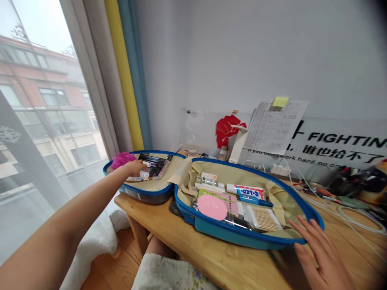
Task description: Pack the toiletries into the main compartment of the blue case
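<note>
open suitcase (236, 238) on worktop (211, 257), left half at worktop's left edge, apparently jutting past it. left hand (136, 167) inside that half, fingers at white tube (144, 175); cannot tell whether gripped or merely touched. right hand (319, 247) empty, fingers spread by suitcase's right end; contact with rim unclear. risk: pressing on left half could tip suitcase off worktop's left edge. pink puff (122, 159) by left rim could tumble if nudged. swab box (265, 218) could slide if suitcase tilts.
</note>
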The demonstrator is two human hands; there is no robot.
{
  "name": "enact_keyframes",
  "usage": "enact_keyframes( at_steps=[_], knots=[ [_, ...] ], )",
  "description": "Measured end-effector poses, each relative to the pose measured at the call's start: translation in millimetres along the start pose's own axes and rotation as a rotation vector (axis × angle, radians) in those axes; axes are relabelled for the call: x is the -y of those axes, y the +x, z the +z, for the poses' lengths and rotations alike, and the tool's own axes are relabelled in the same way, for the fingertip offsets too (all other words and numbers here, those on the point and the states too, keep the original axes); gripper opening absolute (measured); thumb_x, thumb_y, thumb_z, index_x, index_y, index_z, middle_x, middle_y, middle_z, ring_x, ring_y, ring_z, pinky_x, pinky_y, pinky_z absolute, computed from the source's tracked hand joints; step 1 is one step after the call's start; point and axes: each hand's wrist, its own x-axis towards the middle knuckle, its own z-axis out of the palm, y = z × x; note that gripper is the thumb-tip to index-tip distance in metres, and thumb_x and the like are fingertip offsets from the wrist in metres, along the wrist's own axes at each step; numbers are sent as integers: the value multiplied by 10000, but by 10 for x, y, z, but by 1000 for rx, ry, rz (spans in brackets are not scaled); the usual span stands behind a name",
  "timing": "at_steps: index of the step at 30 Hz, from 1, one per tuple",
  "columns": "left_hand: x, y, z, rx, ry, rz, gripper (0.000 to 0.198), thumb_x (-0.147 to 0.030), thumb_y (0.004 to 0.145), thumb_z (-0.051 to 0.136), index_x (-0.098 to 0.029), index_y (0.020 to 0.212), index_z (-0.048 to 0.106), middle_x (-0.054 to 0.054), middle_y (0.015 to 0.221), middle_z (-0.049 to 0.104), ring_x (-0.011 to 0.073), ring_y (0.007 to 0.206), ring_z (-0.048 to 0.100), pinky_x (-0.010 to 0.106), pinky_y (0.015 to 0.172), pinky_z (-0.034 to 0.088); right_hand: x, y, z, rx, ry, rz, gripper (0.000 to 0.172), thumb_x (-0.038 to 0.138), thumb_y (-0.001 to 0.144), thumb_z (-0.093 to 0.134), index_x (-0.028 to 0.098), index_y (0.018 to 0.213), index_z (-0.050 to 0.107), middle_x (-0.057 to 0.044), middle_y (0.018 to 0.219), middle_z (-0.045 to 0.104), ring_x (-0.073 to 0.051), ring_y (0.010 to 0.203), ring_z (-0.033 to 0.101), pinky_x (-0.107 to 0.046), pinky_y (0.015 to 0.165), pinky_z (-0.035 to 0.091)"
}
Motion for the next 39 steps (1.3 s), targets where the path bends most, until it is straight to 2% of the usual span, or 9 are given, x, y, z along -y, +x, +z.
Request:
enact_keyframes(
  at_steps=[5, 11, 16, 21, 25, 29, 33, 36, 39],
  knots=[
    [18, 29, 110, 38, 104, 58, 457, -199, 620, 693, -269, 1071, 660, 102, 1140, 602, 283, 1074, 571, 361, 891, 453, -29, -9, 10, -4, 0, 3, 420, 385, 923, 368, 239, 1295, 500, -84, 1367, 517, -321, 1353, 372, -557, 1062, 375],
    [-38, 66, 115, 53, 167, 118, 341, -128, 642, 692, -211, 972, 672, 144, 1131, 613, 309, 1114, 548, 407, 910, 437, 1, 23, -36, 12, -26, -25, 408, 371, 927, 367, 232, 1286, 502, -89, 1386, 496, -318, 1358, 363, -538, 1036, 409],
    [-65, 12, 88, 33, 144, 120, 289, -121, 687, 645, -179, 971, 651, 155, 1134, 614, 296, 1087, 571, 372, 883, 448, 3, 17, -25, 3, -36, -18, 419, 383, 930, 357, 221, 1289, 499, -100, 1368, 512, -322, 1348, 377, -543, 1027, 414],
    [-32, -118, 1, -42, 66, 70, 330, -246, 792, 544, -134, 1101, 564, 158, 1043, 660, 282, 964, 632, 348, 825, 467, 21, 22, -31, -3, -38, -14, 420, 383, 929, 366, 222, 1298, 487, -96, 1360, 520, -308, 1346, 384, -516, 1031, 416],
    [-91, -164, -201, -130, -10, 33, 413, -343, 849, 437, -137, 1205, 472, 137, 1072, 663, 267, 957, 634, 330, 817, 468, 44, 34, -51, -1, -45, -15, 408, 364, 934, 359, 226, 1296, 488, -94, 1371, 509, -298, 1345, 387, -501, 1028, 422],
    [-453, -115, -507, -317, -172, 84, 454, -405, 875, 374, -175, 1261, 437, 97, 1201, 601, 231, 1046, 590, 302, 899, 437, 41, 29, -55, 19, -40, -8, 406, 366, 932, 362, 226, 1289, 496, -92, 1374, 507, -297, 1346, 386, -507, 1042, 409],
    [-1113, -3, -758, -440, -382, 350, 475, -413, 871, 401, -163, 1263, 500, 106, 1198, 591, 236, 1082, 548, 315, 967, 392, 24, 11, -55, 33, -13, 26, 412, 374, 925, 371, 232, 1289, 501, -87, 1380, 503, -298, 1357, 370, -514, 1053, 397],
    [-1664, 125, -815, -294, -427, 573, 466, -386, 880, 431, -194, 1298, 505, 93, 1212, 592, 222, 1130, 523, 287, 986, 366, 22, 6, -49, 39, 2, 41, 414, 381, 920, 375, 227, 1279, 512, -90, 1383, 501, -299, 1361, 364, -514, 1057, 393],
    [-2147, 283, -738, -74, -399, 623, 420, -372, 882, 463, -228, 1270, 530, 59, 1254, 584, 202, 1131, 530, 244, 950, 377, 34, 13, -41, 19, 5, 51, 406, 379, 919, 373, 223, 1260, 528, -90, 1372, 512, -295, 1351, 380, -506, 1057, 393]
  ],
)
